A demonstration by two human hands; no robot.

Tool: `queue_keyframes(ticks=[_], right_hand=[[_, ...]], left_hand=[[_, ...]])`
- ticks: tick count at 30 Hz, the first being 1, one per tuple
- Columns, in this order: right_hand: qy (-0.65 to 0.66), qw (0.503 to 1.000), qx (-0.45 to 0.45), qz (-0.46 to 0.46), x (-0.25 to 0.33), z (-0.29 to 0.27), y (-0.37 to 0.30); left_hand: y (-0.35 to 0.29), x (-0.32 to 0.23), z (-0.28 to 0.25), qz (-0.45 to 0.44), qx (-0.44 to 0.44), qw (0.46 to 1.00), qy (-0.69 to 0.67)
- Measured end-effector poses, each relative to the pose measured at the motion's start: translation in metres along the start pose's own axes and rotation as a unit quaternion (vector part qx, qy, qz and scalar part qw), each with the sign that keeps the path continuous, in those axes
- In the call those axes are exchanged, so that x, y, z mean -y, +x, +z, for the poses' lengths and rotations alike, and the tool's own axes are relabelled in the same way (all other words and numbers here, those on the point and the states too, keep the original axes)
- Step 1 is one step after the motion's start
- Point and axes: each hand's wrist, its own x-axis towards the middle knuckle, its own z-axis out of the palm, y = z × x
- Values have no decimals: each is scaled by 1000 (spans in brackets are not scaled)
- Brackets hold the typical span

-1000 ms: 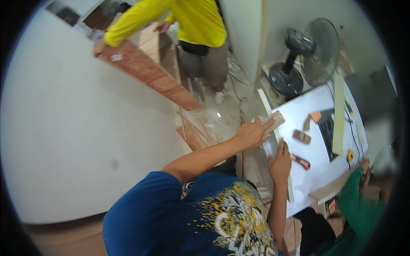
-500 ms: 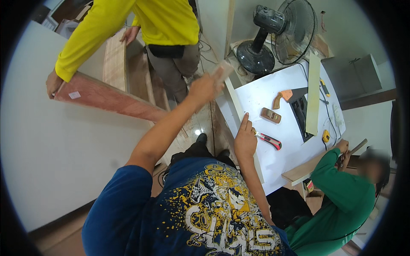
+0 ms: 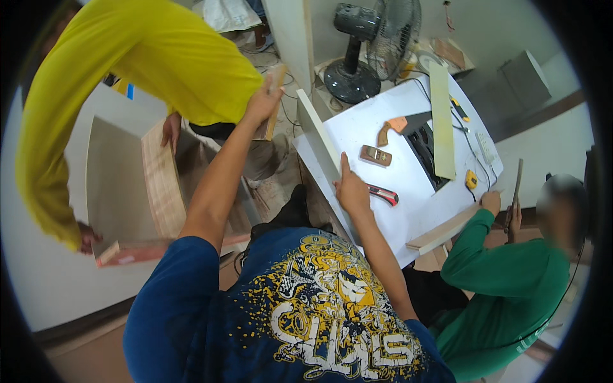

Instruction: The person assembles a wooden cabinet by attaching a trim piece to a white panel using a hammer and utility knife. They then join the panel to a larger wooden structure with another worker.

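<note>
My left hand (image 3: 263,105) is raised at the end of my outstretched arm, its fingers closed round a flat wooden block (image 3: 274,105). The block is beyond the far end of a white-edged board (image 3: 317,127), apart from it. That board stands on edge along the left side of the white table. My right hand (image 3: 352,193) grips the board's nearer part, index finger stretched along its edge. Just right of it lies a red and black utility knife (image 3: 383,195). Farther over are a small brown hand plane (image 3: 375,155) and a wooden handle with an orange piece (image 3: 391,129).
At left a yellow-sleeved person (image 3: 185,70) handles an open wooden box (image 3: 163,169). A green-sleeved person (image 3: 504,262) sits at right by a wooden board (image 3: 444,231). A black fan (image 3: 352,80) stands behind the white table (image 3: 408,214), which holds a black case (image 3: 421,143) and tape measure (image 3: 471,179).
My left hand has carried the block leftward, off past the board's far end. My right hand stays on the board. The yellow-sleeved person has bent over, and the reddish side of the box is lower.
</note>
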Motion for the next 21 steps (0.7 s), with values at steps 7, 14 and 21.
queue_keyframes(ticks=[7, 14, 21], right_hand=[[338, 939, -57, 10, -66, -87, -10], [551, 829, -91, 30, -92, -149, -40], [538, 832, -131, 34, -91, -143, -48]], left_hand=[[32, 29, 56, -2, 33, 987, -159], [-2, -16, 183, 72, 168, 978, 104], [-27, -31, 244, 168, 172, 958, 155]])
